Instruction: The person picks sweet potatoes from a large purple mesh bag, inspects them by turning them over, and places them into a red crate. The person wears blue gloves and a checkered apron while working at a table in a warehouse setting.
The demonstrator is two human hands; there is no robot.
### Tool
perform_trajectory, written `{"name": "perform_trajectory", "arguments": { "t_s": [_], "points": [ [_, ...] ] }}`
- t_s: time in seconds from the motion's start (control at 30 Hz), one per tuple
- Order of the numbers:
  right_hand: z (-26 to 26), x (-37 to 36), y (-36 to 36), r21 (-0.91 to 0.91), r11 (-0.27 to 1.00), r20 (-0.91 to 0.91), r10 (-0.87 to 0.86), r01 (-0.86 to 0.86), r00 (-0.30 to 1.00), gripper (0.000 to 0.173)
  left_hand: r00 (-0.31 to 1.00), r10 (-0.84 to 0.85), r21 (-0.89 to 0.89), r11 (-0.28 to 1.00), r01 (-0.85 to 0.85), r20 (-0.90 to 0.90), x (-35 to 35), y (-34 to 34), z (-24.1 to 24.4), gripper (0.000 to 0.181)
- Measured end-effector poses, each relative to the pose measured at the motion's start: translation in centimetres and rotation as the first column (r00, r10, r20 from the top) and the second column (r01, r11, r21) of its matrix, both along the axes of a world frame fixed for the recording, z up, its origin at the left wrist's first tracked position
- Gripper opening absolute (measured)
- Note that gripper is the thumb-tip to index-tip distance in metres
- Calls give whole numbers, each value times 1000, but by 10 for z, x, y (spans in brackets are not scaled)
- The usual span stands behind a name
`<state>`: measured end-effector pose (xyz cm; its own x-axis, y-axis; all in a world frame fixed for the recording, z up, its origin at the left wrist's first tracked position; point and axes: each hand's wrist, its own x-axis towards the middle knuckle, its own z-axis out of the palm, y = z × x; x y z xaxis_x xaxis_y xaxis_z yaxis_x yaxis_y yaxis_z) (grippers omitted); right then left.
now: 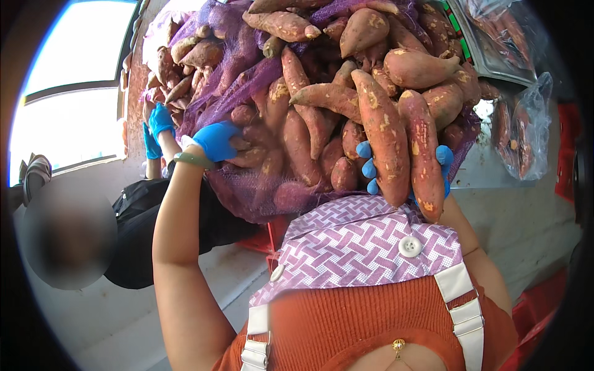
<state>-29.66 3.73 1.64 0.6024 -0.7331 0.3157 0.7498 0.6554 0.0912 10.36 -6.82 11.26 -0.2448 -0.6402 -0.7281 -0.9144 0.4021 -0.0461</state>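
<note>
A large heap of sweet potatoes (301, 134) lies before me, partly wrapped in purple mesh netting (260, 195). My left hand (217, 141), in a blue glove, reaches into the heap's near left side, its fingers at a dirt-covered sweet potato (250, 156); whether it grips one is hard to see. Near my apron, my right hand (410, 174), also blue-gloved, holds two long sweet potatoes side by side, one (383, 139) on the left and the other (421, 157) on the right. Its palm is hidden under them, with fingertips showing at both outer sides.
At the left, a co-worker's blue-gloved hands (160, 123) are at smaller sweet potatoes (174, 88). A clear plastic bag with sweet potatoes (524, 134) lies on the right, below a metal tray (492, 69) holding another bag. Red crates (568, 148) stand at the right edge.
</note>
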Motion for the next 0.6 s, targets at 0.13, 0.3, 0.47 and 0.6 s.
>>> {"name": "perform_trajectory", "arguments": {
  "t_s": [0.13, 0.3, 0.47, 0.6],
  "points": [
    [2, -2, 3, 20, 999, -7, -39, 40, 999, 97, 970, 163, -207, 958, -199, -178, -12, 21, 14, 36],
    [6, 0, -4, 51, 996, -15, -73, 73, 997, 95, 865, 155, -360, 863, -354, -478, -16, 45, 18, 39],
    [1, -2, -17, 23, 999, 16, 37, -37, 999, 94, 883, 22, -509, 810, -290, -469, -21, 57, 0, 30],
    [9, 0, -15, 65, 994, 127, 81, -90, 989, 94, 976, 24, -532, 835, -139, -217, -27, 53, -36, 21]
  ]
}}
